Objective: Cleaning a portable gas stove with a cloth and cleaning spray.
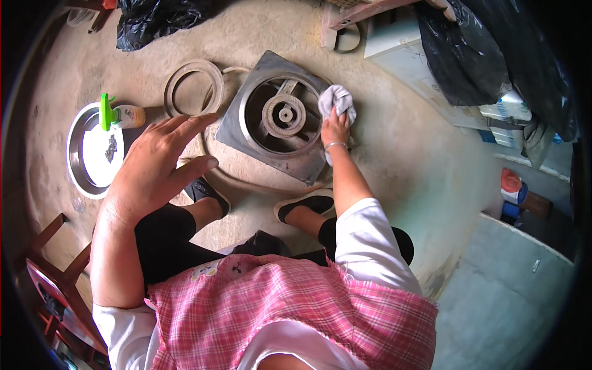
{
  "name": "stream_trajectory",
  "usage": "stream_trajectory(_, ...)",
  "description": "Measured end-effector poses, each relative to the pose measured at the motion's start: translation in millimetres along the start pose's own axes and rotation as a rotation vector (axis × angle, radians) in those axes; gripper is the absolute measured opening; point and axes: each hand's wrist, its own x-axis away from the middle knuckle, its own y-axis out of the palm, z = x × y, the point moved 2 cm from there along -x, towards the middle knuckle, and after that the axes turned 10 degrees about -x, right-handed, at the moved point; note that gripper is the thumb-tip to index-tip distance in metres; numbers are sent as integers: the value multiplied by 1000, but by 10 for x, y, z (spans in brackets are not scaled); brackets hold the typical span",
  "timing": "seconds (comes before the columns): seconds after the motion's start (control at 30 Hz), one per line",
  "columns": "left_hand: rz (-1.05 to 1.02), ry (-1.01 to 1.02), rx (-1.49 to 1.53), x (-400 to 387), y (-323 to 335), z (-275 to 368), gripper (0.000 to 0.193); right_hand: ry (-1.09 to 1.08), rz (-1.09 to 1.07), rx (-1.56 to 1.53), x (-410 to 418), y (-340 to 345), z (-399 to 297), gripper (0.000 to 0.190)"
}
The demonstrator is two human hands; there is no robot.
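A square single-burner gas stove (pixel 283 115) sits on the floor in front of my feet, its round burner head (pixel 285 115) exposed in the open well. My right hand (pixel 336 127) grips a pale, crumpled cloth (pixel 339 98) at the stove's right edge. The cloth's lower part hangs along that side, partly hidden by the hand. My left hand (pixel 159 162) is raised left of the stove with fingers spread and nothing in it. Beyond it lies a ring-shaped stove part (pixel 173 90) on the floor, with a hose (pixel 240 181) curving around the stove's near side.
At the left stand a metal basin (pixel 75 159) and a spray bottle (pixel 129 116) with a green trigger. Black plastic bags lie at the top (pixel 157 21) and upper right (pixel 467 60), the latter over a pale cabinet (pixel 397 58). A wooden chair (pixel 62 282) is at lower left.
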Motion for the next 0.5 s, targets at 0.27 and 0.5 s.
stream_trajectory(0.27, -12, -12, -3, -128, -26, 16, 49, 211, -53, -185, -445, 8, 311, 58)
stream_trajectory(0.5, 4, -6, 5, -88, -41, -5, 50, 426, -128, -93, 152, -56, 115, 54)
